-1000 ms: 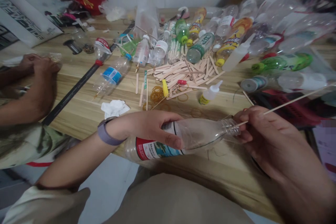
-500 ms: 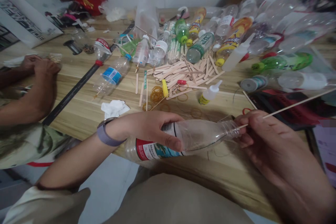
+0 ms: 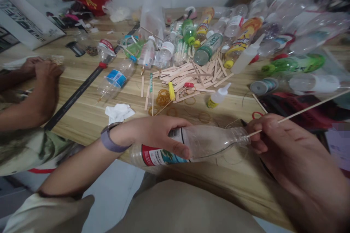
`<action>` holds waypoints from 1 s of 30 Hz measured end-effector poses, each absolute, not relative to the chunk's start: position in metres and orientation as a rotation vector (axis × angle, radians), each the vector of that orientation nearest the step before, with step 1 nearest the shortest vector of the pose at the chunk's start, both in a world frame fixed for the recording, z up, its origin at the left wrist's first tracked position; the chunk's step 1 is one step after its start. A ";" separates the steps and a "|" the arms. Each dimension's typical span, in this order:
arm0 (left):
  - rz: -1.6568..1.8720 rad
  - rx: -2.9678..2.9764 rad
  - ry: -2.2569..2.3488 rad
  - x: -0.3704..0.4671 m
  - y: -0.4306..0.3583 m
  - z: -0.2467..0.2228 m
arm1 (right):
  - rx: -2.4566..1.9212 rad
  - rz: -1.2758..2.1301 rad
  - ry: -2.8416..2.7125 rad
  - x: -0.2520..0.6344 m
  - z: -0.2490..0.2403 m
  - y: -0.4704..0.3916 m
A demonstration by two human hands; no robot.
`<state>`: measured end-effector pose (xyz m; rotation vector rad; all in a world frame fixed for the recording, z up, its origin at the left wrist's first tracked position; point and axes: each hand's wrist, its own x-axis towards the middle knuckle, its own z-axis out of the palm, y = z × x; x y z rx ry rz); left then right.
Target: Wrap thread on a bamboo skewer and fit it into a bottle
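A clear plastic bottle with a red, white and blue label lies on its side along the table's near edge, its uncapped neck facing right. My left hand is wrapped over its middle, thumb on the near side. In a pinch, my right hand holds a thin wooden stick; its tip is at the bottle's mouth and its other end runs up to the right. A dark line, perhaps wire, shows along the bottle's neck. Beyond the hands are a small glue bottle and rubber bands.
Flat wooden sticks are heaped mid-table, with many plastic bottles behind. A black tube fitted with a bottle top lies to the left. A crumpled tissue is near my left wrist. Another person's hands work at far left.
My right hand has shifted slightly right, drawing the stick's tip back a little at the bottle's mouth. My left hand and the bottle stay almost still.
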<state>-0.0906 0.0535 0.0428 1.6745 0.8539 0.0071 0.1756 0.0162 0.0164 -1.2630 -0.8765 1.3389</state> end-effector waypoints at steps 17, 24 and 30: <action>-0.047 1.680 0.896 -0.088 0.053 0.045 | -1.372 1.434 -0.643 0.170 0.016 0.008; -0.051 1.689 0.903 -0.088 0.053 0.046 | -1.374 1.396 -0.683 0.167 0.018 0.005; -0.052 1.665 0.897 -0.088 0.053 0.044 | -1.379 1.411 -0.655 0.165 0.019 0.006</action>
